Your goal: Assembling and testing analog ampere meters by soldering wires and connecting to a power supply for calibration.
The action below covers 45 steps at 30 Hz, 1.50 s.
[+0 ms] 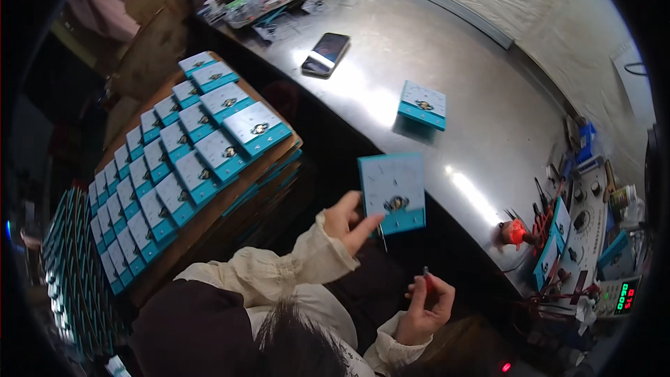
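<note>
Pinched at its left edge, a square teal panel [394, 183] with a white face and a small dark-and-gold fitting is held up by my left hand [343, 225]. A thin metal pin [383, 239] sticks out below that thumb; what it belongs to is hidden. My right hand [427, 308], lower and to the right, is closed around a small red-handled tool [426, 274] with its metal tip pointing up, apart from the panel. A similar teal panel [424, 103] lies on the metal table [481, 146] beyond my hands.
Rows of overlapping teal panels [183, 136] cover a board at the left, with stacked panels [73, 265] beside it. A phone [326, 54] lies on the table. At the right stand a lit red object [515, 232], a grey knobbed device [585, 220] and a digital-display unit [620, 298].
</note>
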Tool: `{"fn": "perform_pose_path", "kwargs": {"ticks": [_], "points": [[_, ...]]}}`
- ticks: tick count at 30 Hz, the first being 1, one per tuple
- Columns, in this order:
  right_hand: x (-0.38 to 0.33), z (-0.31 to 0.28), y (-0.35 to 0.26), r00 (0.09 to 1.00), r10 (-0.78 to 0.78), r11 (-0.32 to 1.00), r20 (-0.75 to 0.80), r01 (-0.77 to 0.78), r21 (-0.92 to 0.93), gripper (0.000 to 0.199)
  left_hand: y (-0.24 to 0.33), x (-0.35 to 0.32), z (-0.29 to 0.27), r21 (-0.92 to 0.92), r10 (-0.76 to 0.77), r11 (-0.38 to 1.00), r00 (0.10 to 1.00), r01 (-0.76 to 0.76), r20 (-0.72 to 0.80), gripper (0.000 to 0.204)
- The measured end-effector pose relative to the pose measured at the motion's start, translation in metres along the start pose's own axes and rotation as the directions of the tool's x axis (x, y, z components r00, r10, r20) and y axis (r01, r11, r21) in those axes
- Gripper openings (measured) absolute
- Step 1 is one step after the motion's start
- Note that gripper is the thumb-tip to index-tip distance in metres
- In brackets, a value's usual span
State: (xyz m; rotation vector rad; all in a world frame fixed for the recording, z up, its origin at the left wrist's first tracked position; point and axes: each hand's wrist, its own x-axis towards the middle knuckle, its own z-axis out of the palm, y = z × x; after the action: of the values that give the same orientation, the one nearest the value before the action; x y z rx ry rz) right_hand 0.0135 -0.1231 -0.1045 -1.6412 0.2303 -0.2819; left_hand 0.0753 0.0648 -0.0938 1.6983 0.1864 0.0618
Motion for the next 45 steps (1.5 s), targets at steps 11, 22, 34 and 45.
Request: {"fn": "perform_pose_path", "kwargs": {"ticks": [11,22,34,45], "points": [[-0.013,0.069,-0.012,0.836,-0.303,0.914,0.458,0.392,-0.110,0.019,0.027,-0.019,-0.156,0.248,0.126,0.969,0.873,-0.006,-0.472,0.027],[0.009,0.074,0.035,0.729,-0.120,0.765,0.673,0.500,-0.405,0.053,0.013,0.121,-0.542,0.622,0.231,-0.658,0.900,0.424,-0.369,0.021],[0.043,-0.012,0.036,0.986,-0.002,0.766,0.169,0.110,-0.634,0.023,0.009,0.153,-0.511,0.862,0.042,0.021,0.861,0.507,-0.507,0.030],[0.139,0.036,0.004,0.885,-0.441,0.823,-0.146,0.334,-0.460,0.016,0.127,0.253,-0.267,0.962,0.185,0.255,0.981,-0.102,0.055,0.060]]}}
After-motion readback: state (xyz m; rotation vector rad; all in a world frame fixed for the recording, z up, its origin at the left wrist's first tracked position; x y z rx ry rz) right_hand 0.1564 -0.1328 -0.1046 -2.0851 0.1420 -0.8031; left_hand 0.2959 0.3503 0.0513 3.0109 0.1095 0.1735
